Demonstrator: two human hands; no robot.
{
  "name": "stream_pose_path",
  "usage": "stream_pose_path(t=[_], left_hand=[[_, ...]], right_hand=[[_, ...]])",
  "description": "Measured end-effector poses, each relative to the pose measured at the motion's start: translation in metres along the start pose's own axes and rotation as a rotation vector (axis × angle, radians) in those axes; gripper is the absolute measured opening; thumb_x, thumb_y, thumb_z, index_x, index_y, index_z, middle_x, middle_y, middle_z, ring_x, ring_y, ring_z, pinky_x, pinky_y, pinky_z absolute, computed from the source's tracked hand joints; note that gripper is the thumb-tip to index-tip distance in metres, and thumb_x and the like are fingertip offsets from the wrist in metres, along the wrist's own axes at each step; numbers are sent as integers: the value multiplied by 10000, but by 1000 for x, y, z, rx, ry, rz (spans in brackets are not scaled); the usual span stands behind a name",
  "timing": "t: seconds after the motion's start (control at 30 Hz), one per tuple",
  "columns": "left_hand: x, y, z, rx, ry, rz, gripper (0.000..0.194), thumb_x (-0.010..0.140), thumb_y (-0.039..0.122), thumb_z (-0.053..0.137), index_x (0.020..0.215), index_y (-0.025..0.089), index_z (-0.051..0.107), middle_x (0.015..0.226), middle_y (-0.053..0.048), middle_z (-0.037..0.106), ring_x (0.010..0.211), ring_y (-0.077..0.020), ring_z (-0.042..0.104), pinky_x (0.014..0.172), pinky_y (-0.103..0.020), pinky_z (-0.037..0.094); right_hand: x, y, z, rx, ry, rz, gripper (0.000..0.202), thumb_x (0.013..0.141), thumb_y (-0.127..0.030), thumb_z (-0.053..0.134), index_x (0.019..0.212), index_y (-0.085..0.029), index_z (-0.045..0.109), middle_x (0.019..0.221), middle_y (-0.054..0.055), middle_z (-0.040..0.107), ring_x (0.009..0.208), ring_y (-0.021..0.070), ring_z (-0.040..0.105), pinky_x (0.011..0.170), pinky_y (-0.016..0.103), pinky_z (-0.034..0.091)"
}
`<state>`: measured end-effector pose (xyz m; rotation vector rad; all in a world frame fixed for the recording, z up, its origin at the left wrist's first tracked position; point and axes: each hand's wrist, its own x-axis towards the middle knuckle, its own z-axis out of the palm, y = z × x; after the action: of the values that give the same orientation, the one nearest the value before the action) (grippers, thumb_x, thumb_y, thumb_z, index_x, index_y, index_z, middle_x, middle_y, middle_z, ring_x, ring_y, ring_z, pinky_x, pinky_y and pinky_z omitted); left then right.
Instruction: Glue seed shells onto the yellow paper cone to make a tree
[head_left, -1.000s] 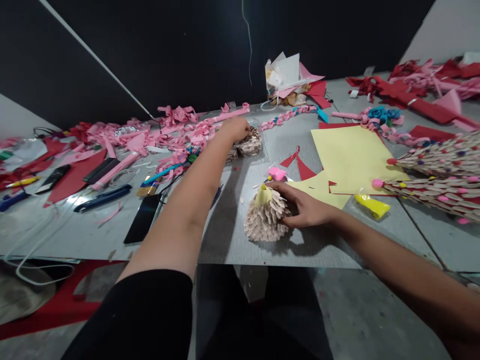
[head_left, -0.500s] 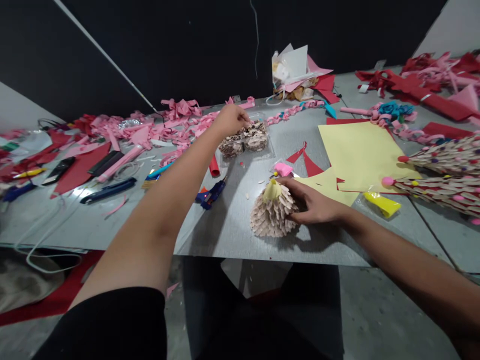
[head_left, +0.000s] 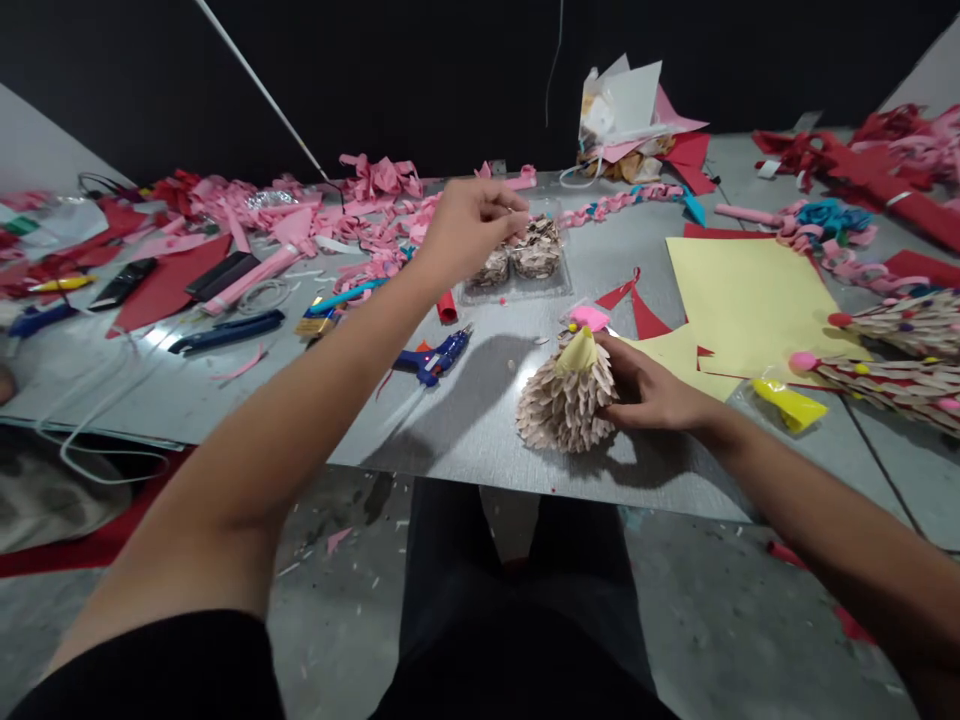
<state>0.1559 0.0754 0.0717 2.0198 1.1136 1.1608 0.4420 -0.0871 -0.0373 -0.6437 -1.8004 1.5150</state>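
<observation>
My right hand (head_left: 652,388) is wrapped round the right side of a cone (head_left: 566,405) that stands on the table. Overlapping pale, shell-like pieces cover the cone, and its yellow paper tip shows bare. Over a clear tray (head_left: 555,287) my left hand (head_left: 480,225) is raised, fingertips pinched; whatever is between them is too small to make out. Piles of similar pale pieces (head_left: 538,250) fill the tray's compartments. A blue glue gun (head_left: 436,357) lies left of the cone. Just behind the cone is something bright pink (head_left: 589,318).
Yellow paper sheets (head_left: 750,300) lie on the right, beside a yellow item in clear wrap (head_left: 789,405) and two decorated cones (head_left: 892,375). Pink and red scraps (head_left: 300,225) run along the back. A blue cutter (head_left: 229,332) and cables are at left.
My left hand has lifted slightly off the pieces in the tray, its fingers still pinched. My right hand stays on the cone. The view has shifted, so the table appears higher.
</observation>
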Motion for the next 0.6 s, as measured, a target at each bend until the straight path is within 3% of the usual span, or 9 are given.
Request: stream_pose_path(t=[0.13, 0.2, 0.27, 0.43, 0.6], left_hand=[[-110, 68, -9, -141, -5, -65, 114, 1000, 271, 911, 979, 180, 845, 810, -46, 795, 700, -157, 735, 681, -273, 609], [-153, 87, -5, -250, 1, -152, 159, 959, 315, 962, 994, 194, 865, 783, -41, 809, 664, -158, 744, 627, -261, 603], [-182, 95, 4, -382, 31, -238, 245, 909, 378, 1020, 981, 205, 862, 766, -38, 821, 642, -165, 754, 613, -266, 618], [-207, 95, 35, -554, 174, -326, 287, 858, 424, 1071, 836, 219, 872, 688, -18, 790, 613, -166, 751, 611, -272, 649], [-217, 93, 55, -758, 254, -381, 188, 929, 388, 1020, 992, 234, 933, 862, -38, 879, 740, -183, 839, 754, -297, 743]], right_hand=[[-1, -4, 1, -18, -8, 9, 868, 912, -325, 916, 1696, -335, 544, 1678, 124, 676, 1563, 384, 673, 1355, 589, 515], [-2, -5, -1, -38, -13, 17, 875, 911, -340, 924, 1696, -326, 538, 1720, 139, 644, 1600, 397, 649, 1363, 606, 510], [-4, -5, -3, -49, -19, 33, 906, 913, -355, 929, 1715, -309, 510, 1755, 162, 613, 1642, 409, 616, 1366, 620, 507], [-4, -8, -6, -48, -41, 12, 863, 933, -363, 914, 1701, -312, 523, 1750, 165, 619, 1648, 407, 618, 1360, 609, 519], [0, -13, -4, -106, -44, -41, 897, 842, -360, 974, 1651, -332, 588, 1699, 128, 671, 1670, 420, 582, 1259, 550, 624]])
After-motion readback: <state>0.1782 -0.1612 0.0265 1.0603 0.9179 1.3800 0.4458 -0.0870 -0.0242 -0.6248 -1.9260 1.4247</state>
